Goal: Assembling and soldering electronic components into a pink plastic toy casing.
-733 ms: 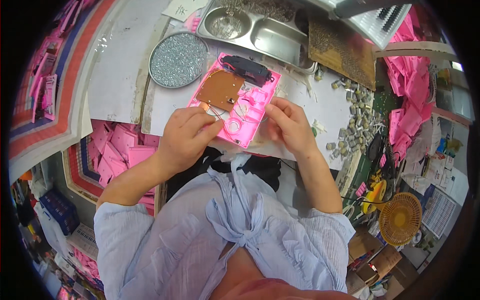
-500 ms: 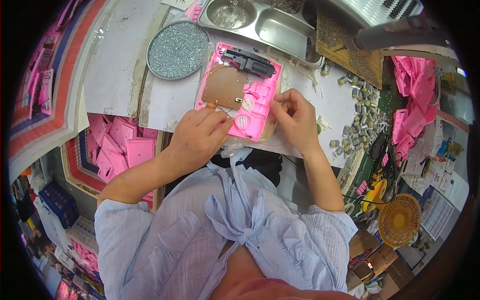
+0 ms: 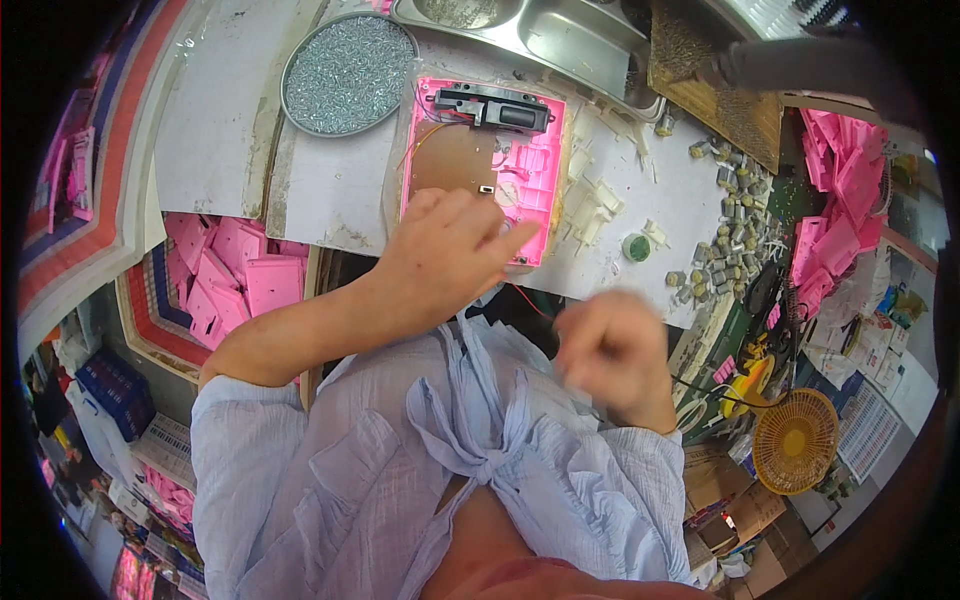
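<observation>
A shallow pink plastic casing (image 3: 548,165) lies on the worktable, fitted with a brown board (image 3: 450,160) and a black elongated mechanism (image 3: 515,113) along its far edge. Across the casing's near part rests my left hand (image 3: 450,245), its fingers bent over it and one digit reaching toward the right edge; what lies under the palm is hidden. A thin red wire (image 3: 530,300) trails from the casing's near end toward my right hand (image 3: 615,350), which is closed, close to my body and blurred by motion. The wire appears to end at its fingers.
A round tray of small metal screws (image 3: 345,75) and steel trays (image 3: 580,50) stand at the back. Many small metal motors (image 3: 735,225) lie at right, near white plastic pieces (image 3: 595,210) and a green round container (image 3: 636,247). Pink parts (image 3: 235,265) fill a bin at left.
My right hand has left the casing's right edge and come down toward my body, drawing the red wire out. My left hand has shifted right over the casing's near part.
</observation>
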The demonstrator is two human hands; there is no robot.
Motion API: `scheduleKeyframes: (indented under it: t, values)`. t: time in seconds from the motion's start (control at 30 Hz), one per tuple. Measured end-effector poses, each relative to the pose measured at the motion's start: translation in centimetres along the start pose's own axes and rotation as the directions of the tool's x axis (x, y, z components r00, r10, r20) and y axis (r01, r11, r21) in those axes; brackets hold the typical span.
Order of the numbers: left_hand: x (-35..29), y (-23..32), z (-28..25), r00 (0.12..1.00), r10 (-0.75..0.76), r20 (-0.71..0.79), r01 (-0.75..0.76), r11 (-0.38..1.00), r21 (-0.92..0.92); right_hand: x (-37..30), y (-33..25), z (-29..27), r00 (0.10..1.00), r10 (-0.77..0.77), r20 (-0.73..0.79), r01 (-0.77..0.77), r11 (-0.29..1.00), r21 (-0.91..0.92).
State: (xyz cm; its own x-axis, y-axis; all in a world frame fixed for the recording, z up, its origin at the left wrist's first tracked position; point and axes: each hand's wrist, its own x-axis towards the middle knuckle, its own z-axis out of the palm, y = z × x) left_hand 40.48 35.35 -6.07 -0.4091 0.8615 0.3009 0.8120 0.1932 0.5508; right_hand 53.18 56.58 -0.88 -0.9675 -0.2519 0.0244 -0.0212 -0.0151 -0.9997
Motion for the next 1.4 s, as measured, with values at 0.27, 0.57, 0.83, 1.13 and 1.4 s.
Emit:
scheduleKeyframes:
  t: [0.27,0.57,0.83,1.13,1.4]
  values:
    - [-3.0,-1.4,0.8,0.949,0.305,0.077,-0.302,0.952,-0.051,5.0,2.9,-0.8,0.956,-0.283,-0.077,0.167,0.739,-0.653]
    - [-7.8,-3.8,-1.4,0.976,-0.178,-0.122,0.188,0.979,0.077,7.3,6.5,5.6,0.955,-0.293,-0.054,0.101,0.488,-0.867]
    - [-10.6,-1.5,0.4,0.942,-0.114,0.316,0.125,0.992,-0.014,7.4,7.1,7.6,0.97,-0.236,-0.057,0.072,0.502,-0.862]
    - [-6.5,-5.4,-2.8,0.984,-0.137,0.11,0.156,0.968,-0.197,8.2,5.1,6.0,0.973,-0.227,-0.044,0.117,0.65,-0.751]
    - [-5.8,-6.0,-2.3,0.998,-0.024,0.054,0.032,0.988,-0.153,12.1,-6.1,9.1,0.86,-0.382,0.339,-0.146,0.451,0.88]
